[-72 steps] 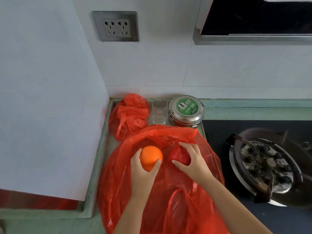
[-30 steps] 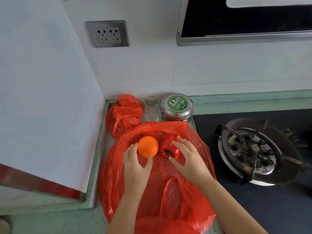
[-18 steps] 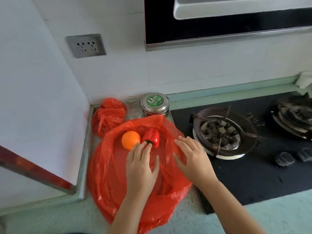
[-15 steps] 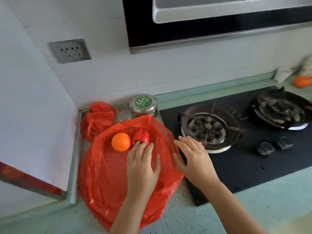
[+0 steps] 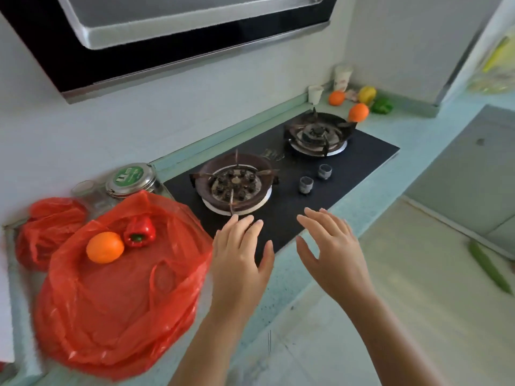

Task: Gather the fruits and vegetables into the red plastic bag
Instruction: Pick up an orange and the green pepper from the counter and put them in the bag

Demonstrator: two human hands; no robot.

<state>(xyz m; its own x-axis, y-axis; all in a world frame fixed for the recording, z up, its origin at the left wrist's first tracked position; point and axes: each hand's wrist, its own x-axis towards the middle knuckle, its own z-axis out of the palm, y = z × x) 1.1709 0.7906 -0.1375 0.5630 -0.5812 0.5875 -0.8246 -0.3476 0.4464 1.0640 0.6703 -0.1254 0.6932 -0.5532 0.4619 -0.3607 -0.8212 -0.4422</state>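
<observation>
The red plastic bag point(image 5: 117, 296) lies spread on the counter at the left, with an orange point(image 5: 104, 247) and a red bell pepper point(image 5: 139, 232) resting on it. My left hand point(image 5: 240, 254) hovers just right of the bag, fingers straight, holding nothing. My right hand point(image 5: 331, 252) is beside it over the stove's front edge, also empty with fingers spread. At the far right corner of the counter lie two oranges point(image 5: 358, 112) point(image 5: 336, 98), a yellow fruit point(image 5: 367, 94) and a green pepper point(image 5: 382, 106). A long green vegetable point(image 5: 490, 268) lies on the floor at right.
A black two-burner gas stove point(image 5: 284, 176) fills the middle of the counter. A second bunched red bag point(image 5: 47, 227), a glass point(image 5: 86, 193) and a steel tin with a green lid point(image 5: 131, 179) stand behind the bag. Two white cups point(image 5: 343, 76) stand by the far fruit. A range hood hangs overhead.
Both hands let go of the orange and the red pepper, leaving them on the bag, and moved right toward the stove. The view swung right, revealing the far fruit.
</observation>
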